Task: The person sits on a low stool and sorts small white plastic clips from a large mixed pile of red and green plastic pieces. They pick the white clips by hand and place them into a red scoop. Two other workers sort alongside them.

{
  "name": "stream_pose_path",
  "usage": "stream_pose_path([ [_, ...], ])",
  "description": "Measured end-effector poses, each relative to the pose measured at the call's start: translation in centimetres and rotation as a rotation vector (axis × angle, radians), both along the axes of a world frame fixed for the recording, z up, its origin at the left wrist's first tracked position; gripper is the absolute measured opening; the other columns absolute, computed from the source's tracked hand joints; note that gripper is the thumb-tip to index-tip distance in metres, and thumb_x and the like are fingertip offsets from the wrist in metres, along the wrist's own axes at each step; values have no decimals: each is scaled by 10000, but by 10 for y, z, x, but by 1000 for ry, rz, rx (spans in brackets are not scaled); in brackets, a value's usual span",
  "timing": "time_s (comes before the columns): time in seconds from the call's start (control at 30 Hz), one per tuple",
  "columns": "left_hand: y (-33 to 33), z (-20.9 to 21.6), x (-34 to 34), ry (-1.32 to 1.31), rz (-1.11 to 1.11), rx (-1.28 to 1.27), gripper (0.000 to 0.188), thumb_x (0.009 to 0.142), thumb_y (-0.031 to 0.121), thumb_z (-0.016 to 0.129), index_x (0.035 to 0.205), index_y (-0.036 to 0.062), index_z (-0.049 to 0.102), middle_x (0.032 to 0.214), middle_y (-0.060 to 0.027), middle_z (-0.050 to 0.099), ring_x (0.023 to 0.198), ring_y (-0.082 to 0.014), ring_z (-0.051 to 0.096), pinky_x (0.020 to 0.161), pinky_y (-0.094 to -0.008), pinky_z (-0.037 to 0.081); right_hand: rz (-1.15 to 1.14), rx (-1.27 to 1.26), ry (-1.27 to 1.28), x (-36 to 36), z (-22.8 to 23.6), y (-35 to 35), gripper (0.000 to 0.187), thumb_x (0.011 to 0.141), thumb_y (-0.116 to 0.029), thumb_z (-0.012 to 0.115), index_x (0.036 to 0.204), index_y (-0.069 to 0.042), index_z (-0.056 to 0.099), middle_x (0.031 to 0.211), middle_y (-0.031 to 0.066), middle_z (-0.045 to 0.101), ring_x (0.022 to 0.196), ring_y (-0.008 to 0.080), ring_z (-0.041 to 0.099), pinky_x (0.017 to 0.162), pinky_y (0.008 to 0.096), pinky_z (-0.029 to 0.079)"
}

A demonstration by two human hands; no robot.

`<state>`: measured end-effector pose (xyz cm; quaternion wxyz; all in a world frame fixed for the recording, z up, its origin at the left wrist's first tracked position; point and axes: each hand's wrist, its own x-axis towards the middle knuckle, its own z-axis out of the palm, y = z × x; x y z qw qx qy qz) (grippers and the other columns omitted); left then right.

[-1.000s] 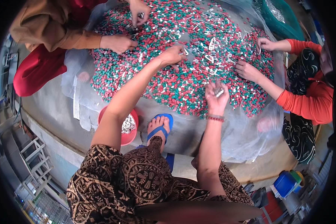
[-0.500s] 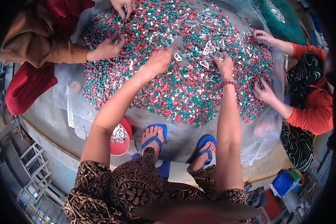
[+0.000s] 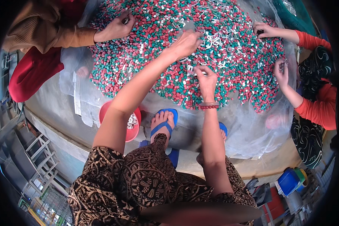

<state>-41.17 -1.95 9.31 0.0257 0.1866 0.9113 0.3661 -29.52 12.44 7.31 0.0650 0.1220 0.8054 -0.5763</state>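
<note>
A wide heap of small red, green and white pebble-like pieces (image 3: 169, 81) spreads before me, with silvery loop-shaped metal parts (image 3: 214, 39) strewn over it. My left hand (image 3: 186, 45) is low over the middle of the heap. Its fingers are curled together beside the metal parts, and what they hold is hidden. Nearer to me, my right hand (image 3: 207, 81) has thumb and fingers closed on a silvery metal part (image 3: 192, 70) at the heap's surface. A bead bracelet (image 3: 208, 106) circles that wrist.
A red bucket (image 3: 106, 109) with metal parts stands by my left foot. At the left, a person's hand (image 3: 116, 28) works in the heap. On the right are another person's two hands (image 3: 265, 30). Clear plastic sheeting (image 3: 248, 130) edges the heap; a green net (image 3: 295, 19) lies far right.
My left hand has moved right and farther out. My right hand has come left and nearer to me, now on a metal part. The view has shifted slightly.
</note>
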Motion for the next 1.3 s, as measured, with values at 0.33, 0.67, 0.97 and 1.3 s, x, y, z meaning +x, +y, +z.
stream_pose_path([
  [0.33,21,-10,-30,-133,-238,-304,352,739,261,710,1001,49,610,1015,-167,578,995,-339,570,880,-426,442,-284,-843,-154,12,52,42,151,865,-223,624,838,-78,591,821,115,672,582,127,596,357,175,275],
  [0.67,-29,13,26,-164,-220,-528,469,697,171,735,1138,218,583,1238,-156,438,969,-351,591,827,-434,505,-221,-1297,-259,17,55,42,278,884,-144,559,1129,-24,500,1063,220,594,868,327,643,604,306,574],
  [0.97,-50,5,23,-277,32,78,312,832,301,611,949,13,580,801,-160,642,798,-344,620,711,-434,483,-266,-1363,-280,29,35,46,322,866,-86,568,1161,19,494,1013,149,605,896,217,624,669,331,562],
  [1.3,-37,16,21,-347,13,11,333,803,255,642,1028,17,580,855,-168,636,819,-307,618,737,-399,458,158,305,41,-70,20,14,320,739,-208,704,931,21,592,849,163,627,800,308,629,698,393,504],
])
